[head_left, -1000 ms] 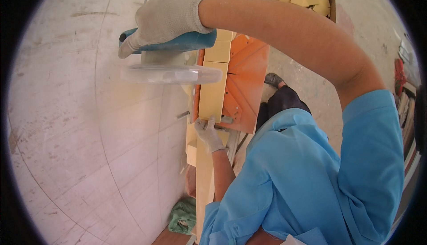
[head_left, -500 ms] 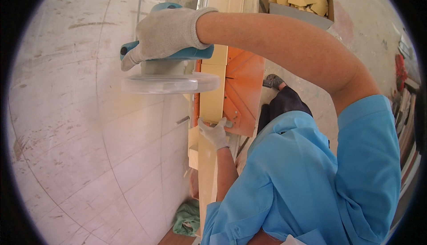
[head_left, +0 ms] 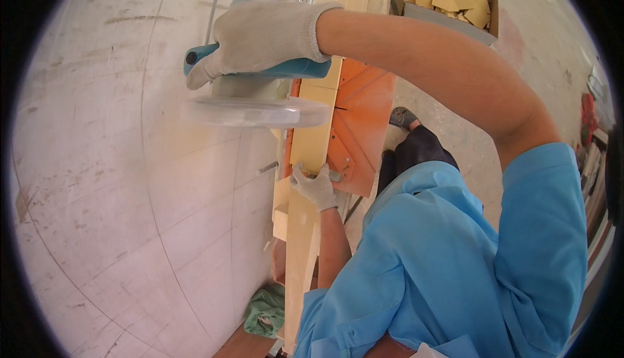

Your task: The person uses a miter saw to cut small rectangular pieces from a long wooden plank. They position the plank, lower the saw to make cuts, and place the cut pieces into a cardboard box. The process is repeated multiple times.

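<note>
My right hand (head_left: pixel 270 36), in a pale knit glove, is closed around the teal handle of a power saw (head_left: pixel 296 68). Below the handle, a clear curved guard (head_left: pixel 260 112) crosses over a long cream-yellow strip (head_left: pixel 309 140); the blade itself cannot be made out. The strip lies along the saw's orange table (head_left: pixel 361 121), and a thin line runs across it beyond the guard. My left hand (head_left: pixel 316 188), gloved too, grips the strip at the table's near end, thumb and fingers astride it. A grey cylindrical piece (head_left: pixel 335 176) pokes out beside those fingers.
A pale, scuffed wall (head_left: pixel 117 182) rises close on the left. At the far right stands a box (head_left: pixel 448 23) heaped with cream offcuts. Green cloth (head_left: pixel 263 309) lies low by the wall. Long boards (head_left: pixel 595 182) are stacked at the right edge.
The whole view has shifted slightly, so most things sit a little higher and further right. My right hand remains on the saw handle and my left on the strip.
</note>
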Motion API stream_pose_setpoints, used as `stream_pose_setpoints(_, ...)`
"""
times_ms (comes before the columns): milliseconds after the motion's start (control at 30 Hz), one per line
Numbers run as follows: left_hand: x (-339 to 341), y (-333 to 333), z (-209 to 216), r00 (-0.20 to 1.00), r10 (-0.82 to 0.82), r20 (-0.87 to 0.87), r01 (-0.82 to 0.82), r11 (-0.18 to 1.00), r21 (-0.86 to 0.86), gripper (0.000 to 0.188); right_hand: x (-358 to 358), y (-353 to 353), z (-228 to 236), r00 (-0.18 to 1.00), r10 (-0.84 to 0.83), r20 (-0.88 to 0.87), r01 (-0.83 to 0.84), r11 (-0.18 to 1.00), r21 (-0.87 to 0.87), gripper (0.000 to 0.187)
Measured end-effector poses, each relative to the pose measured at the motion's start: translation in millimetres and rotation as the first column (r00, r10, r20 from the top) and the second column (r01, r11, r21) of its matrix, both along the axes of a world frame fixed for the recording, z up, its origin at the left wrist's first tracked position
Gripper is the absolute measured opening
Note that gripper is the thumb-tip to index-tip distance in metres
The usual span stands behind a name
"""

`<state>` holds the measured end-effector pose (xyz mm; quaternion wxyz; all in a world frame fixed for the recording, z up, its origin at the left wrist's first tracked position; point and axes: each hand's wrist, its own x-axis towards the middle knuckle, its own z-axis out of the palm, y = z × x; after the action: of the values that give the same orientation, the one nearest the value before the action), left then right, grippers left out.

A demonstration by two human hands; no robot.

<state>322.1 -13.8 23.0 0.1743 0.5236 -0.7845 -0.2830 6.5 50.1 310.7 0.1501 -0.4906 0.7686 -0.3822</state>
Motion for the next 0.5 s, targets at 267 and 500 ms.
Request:
stream_pose_setpoints(267, 1, 2, -3, 1.0, -0.013, -0.006, 0.013, 1.0, 0.014, 0.075, -10, -6, -26, 0.997, 0.058, -0.058, -0.062, 0.995, -0.079, 0.08)
stream_pose_setpoints(500, 8, 5, -5, 0.992, 0.043, -0.123, -0.028, 0.993, 0.119, 0.072, -104, 20, -120, 0.942, -0.193, 0.274, 0.244, 0.956, -0.166, 0.064)
